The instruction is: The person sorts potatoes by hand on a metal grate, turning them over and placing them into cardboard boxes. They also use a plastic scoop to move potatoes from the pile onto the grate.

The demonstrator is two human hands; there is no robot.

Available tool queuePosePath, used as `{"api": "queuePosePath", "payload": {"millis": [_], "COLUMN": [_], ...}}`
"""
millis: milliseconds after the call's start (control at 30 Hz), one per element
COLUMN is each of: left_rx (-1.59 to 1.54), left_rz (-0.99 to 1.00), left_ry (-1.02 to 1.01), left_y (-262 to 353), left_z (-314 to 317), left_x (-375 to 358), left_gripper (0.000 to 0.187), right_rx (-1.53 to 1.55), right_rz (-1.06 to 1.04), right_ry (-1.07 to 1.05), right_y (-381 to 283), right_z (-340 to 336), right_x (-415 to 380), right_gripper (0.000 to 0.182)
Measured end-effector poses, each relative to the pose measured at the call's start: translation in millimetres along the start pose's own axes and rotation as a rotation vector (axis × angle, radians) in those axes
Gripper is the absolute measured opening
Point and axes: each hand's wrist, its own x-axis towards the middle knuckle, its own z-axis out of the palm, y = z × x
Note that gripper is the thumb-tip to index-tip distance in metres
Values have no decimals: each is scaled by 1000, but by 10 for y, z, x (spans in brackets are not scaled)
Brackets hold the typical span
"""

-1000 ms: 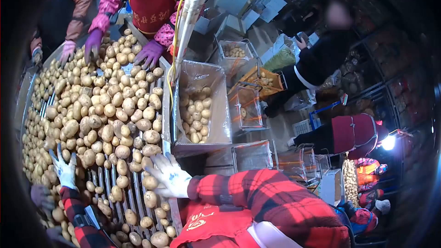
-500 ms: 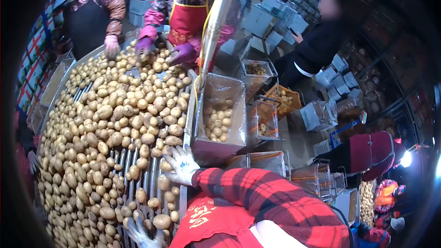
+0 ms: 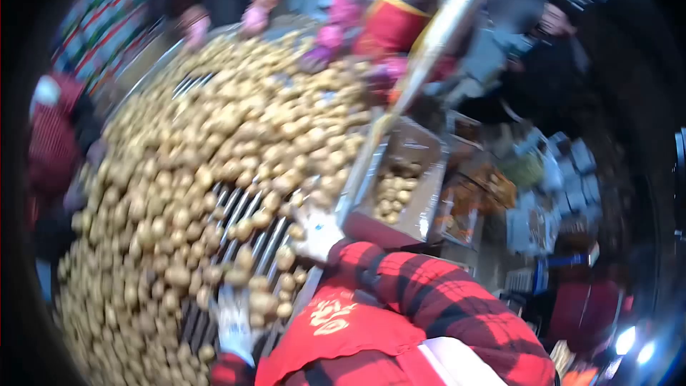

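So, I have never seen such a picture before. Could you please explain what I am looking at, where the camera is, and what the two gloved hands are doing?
The camera sits on a person's head and looks forward and down, so the red plaid sleeves at the bottom belong to that person. The picture is blurred because the head is moving.

In front lies a sorting table made of metal bars, heaped with many potatoes. The right hand, in a white glove, rests at the table's right edge. The left hand, also gloved, lies low on the bars among potatoes. Whether either hand holds a potato is too blurred to tell.

To the right of the table stands a lined box with potatoes inside. At the far end, other people's hands in pink gloves reach onto the pile.
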Motion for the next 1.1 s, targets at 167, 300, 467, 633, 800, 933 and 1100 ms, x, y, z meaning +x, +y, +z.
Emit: {"api": "queuePosePath", "payload": {"millis": [167, 300, 467, 633, 800, 933, 1100], "left_rx": [-4, 80, 23, 90, 149, 194, 114], "left_rz": [9, 6, 35, -108, -127, -212, -244], "left_ry": [159, 232, 496, 519, 475, 467, 422], "left_y": [-31, 142, 307, 258, 28, 19, 17], "left_z": [208, 5, -141, -393, -710, -987, -1173], "left_x": [786, 1501, 2427, 3236, 3588, 3839, 3530], "left_gripper": [96, 74, 77, 79, 76, 89, 79], "right_rx": [-118, 121, 206, 310, 244, 163, 280], "right_rz": [26, -120, -89, -46, -143, -290, -425], "right_ry": [36, 159, 183, 262, 448, 386, 325], "right_y": [-154, 63, -33, -104, -261, -155, 101], "right_z": [-114, -6, 35, -21, -93, -414, -814], "right_x": [198, 459, 833, 1501, 2030, 2535, 2428], "right_gripper": [100, 97, 103, 97, 95, 93, 77]}}
